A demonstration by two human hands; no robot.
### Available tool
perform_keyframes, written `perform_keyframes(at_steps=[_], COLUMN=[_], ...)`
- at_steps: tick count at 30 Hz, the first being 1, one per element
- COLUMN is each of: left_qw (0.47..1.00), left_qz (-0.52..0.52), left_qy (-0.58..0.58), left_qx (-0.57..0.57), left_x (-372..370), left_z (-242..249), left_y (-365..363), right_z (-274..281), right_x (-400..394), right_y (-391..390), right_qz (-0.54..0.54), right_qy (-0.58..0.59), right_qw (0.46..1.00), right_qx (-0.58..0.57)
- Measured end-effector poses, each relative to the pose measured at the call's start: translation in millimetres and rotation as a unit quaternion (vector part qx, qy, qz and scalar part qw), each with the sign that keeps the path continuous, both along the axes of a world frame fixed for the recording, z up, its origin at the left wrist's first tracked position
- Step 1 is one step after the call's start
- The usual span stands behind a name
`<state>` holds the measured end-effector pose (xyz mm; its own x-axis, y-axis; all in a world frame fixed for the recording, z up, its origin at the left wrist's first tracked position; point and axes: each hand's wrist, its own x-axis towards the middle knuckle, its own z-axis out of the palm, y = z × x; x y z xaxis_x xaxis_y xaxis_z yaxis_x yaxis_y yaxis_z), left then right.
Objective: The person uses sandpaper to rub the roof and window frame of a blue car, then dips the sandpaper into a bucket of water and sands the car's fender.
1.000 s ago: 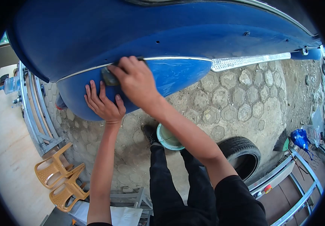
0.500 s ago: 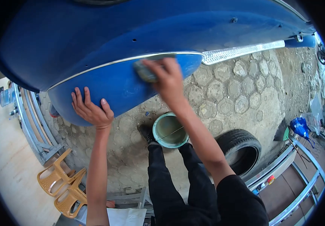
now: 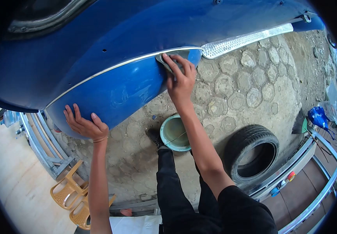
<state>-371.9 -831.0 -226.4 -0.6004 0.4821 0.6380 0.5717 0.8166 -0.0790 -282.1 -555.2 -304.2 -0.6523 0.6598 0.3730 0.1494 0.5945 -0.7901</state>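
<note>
A blue vehicle body fills the top of the view, with a rounded blue fender below a pale trim strip. Flat against the fender's lower left rests my left hand, fingers spread and nothing in it. My right hand presses a grey-green pad on the fender, just under the trim. Whitish wet smears show on the blue surface between the hands. Part of the pad is hidden by my fingers.
A green bucket of cloudy water stands by my feet. Right of it lies a tyre. Tan plastic chairs and a metal frame are at the left. A silver perforated step extends right from the fender.
My right hand has moved up slightly with the pad, toward the trim. The view has shifted, and my left hand, still on the fender, appears farther left and lower.
</note>
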Motion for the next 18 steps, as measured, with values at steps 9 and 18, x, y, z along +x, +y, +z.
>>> perform_keyframes(at_steps=[9, 18], left_qw=[1.000, 1.000], left_qz=[-0.001, -0.004], left_qy=[0.008, 0.004], left_qx=[-0.004, 0.000], left_x=[-2.3, -1.3], left_z=[-2.3, -6.5], left_y=[-2.3, -7.4], right_z=[-8.7, -1.5], right_x=[-6.4, 0.5], right_y=[1.2, 3.7], right_qz=[0.008, 0.034], right_qy=[0.078, 0.054], right_qw=[0.997, 0.998], right_qx=[-0.021, -0.028])
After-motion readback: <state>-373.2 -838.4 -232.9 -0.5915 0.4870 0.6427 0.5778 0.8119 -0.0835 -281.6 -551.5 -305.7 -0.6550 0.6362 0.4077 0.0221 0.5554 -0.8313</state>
